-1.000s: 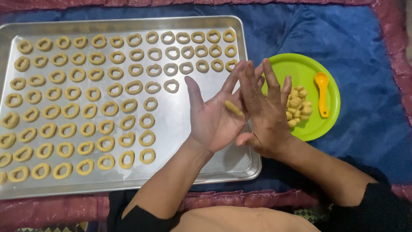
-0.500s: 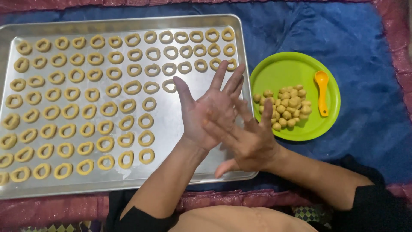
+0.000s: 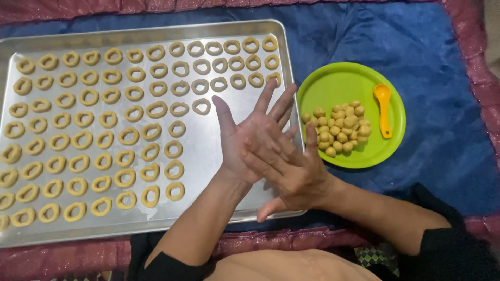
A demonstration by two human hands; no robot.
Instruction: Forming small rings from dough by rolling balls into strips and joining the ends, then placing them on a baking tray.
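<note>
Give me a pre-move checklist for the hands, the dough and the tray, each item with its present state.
1. Left hand open, palm up: ok.
2. Right hand laid flat across the left palm: ok.
3. Dough piece between the palms: cannot tell, hidden.
4. Bare space on the baking tray beside the dough rings: ok.
5. Dough balls in stock on the green plate: ok.
6. Orange spoon lying apart from the balls: ok.

Head camera looks steeply down, close above tray [image 3: 31, 237].
</note>
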